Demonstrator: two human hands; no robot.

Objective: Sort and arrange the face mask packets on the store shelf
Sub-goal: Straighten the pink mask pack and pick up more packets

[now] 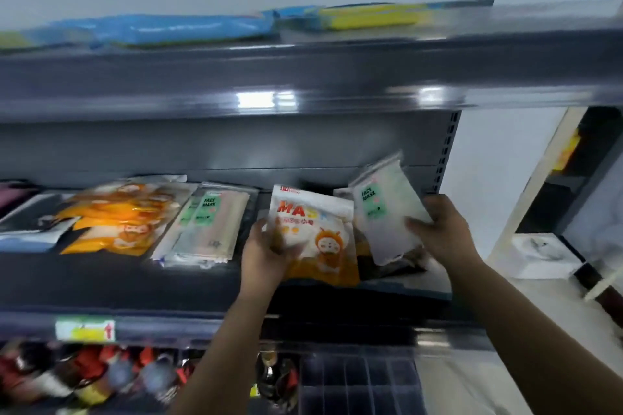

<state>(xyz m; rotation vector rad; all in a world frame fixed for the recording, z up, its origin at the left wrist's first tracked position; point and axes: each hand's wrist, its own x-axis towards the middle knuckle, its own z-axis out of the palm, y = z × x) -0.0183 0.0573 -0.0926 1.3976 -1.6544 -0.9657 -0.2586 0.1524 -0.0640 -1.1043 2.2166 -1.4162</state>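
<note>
On the dark shelf (202,280), the left hand (266,254) holds an orange cartoon mask packet (317,232). Just right of that packet, the right hand (441,229) pinches a tilted white face mask packet (387,209).

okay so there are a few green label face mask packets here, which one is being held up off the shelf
The pale, translucent green-label face mask packet at the right, gripped by the right hand and tilted up. The other green-label packets lie flat on the dark shelf, untouched, left of the left hand.
</note>
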